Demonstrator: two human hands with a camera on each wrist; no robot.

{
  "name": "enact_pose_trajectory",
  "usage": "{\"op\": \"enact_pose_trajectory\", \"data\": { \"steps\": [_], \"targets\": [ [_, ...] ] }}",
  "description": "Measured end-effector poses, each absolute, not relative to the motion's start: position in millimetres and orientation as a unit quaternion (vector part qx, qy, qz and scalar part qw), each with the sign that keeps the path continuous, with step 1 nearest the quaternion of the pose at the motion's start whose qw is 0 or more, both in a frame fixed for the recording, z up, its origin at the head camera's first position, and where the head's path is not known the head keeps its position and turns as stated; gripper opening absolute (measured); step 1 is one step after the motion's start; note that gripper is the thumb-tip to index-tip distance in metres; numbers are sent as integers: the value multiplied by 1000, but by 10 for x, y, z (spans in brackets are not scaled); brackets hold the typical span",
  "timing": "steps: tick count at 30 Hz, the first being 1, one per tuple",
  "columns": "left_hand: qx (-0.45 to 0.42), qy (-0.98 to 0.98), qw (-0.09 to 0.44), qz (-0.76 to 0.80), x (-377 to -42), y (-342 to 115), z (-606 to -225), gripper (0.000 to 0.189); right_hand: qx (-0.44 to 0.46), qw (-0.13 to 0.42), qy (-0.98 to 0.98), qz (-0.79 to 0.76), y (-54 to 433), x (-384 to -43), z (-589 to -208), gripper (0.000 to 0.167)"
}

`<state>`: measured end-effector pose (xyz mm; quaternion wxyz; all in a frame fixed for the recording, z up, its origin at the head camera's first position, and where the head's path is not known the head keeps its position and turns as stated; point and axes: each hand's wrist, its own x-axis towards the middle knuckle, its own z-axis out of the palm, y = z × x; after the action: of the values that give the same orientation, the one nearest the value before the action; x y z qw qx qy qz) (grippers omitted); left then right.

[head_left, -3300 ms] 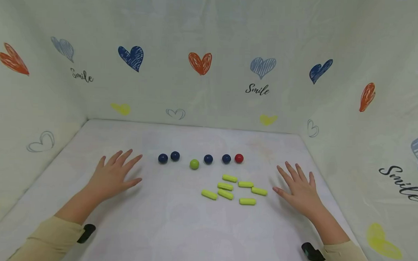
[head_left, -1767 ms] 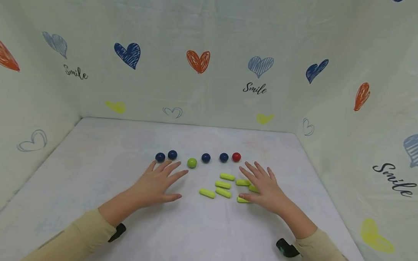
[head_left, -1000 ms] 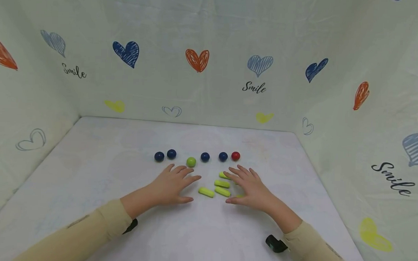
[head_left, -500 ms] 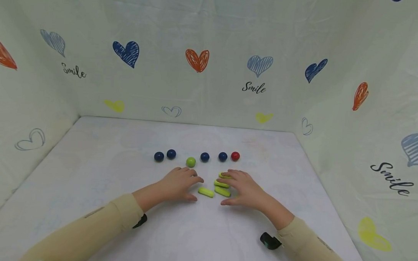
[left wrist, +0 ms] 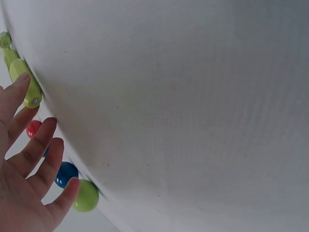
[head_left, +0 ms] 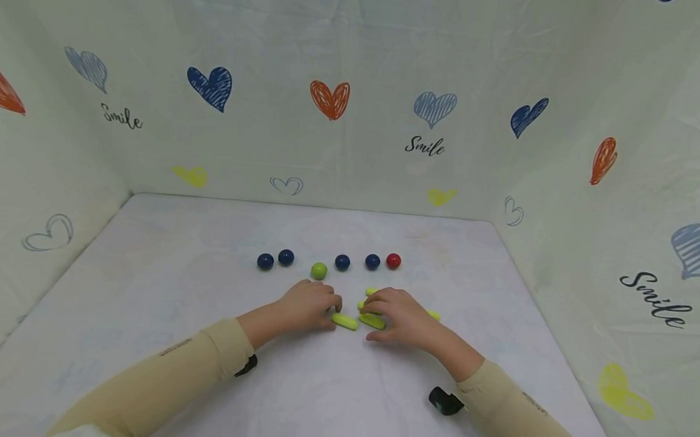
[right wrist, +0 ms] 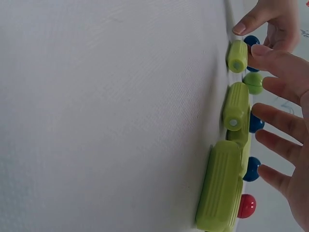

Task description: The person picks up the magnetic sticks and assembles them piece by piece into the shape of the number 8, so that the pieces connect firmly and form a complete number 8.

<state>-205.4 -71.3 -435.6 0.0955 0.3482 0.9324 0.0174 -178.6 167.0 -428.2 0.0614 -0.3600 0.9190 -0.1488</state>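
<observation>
At the left end of a group of short yellow-green ribbed rods, my left hand (head_left: 303,307) reaches toward the leftmost rod (head_left: 345,321). Its thumb and forefinger are spread at either side of that rod's end; in the left wrist view the thumb overlaps the rod (left wrist: 34,92), and contact is unclear. My right hand (head_left: 404,318) hovers with loosely bent fingers above the other rods, hiding several. Just left of its thumb lies another rod (head_left: 372,321). In the right wrist view, a round metal disc shows at the end of a rod (right wrist: 236,104); that palm holds nothing.
Behind the rods stands a loose row of glossy balls: several dark blue ones, such as the blue ball (head_left: 342,262), a green ball (head_left: 318,270) and a red ball (head_left: 393,260). A heart-printed cloth (head_left: 375,161) walls the white table (head_left: 210,239) at the back and sides.
Both hands have moved inward from the table's sides to the rods, and their fingers have bent more. The rods and balls look unmoved, apart from a slight camera shift.
</observation>
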Motion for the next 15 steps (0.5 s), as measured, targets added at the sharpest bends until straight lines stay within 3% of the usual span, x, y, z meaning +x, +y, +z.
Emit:
{"op": "enact_pose_trajectory", "data": {
  "steps": [9,15],
  "targets": [
    [349,933,88,29,-2087,-685,-4377,24,-367,69,917,-142,1625,-1814,-4254,33],
    [315,937,120,87,-2123,-713,-4410,22,-362,74,920,-133,1610,-1842,-4228,35]
  ]
}}
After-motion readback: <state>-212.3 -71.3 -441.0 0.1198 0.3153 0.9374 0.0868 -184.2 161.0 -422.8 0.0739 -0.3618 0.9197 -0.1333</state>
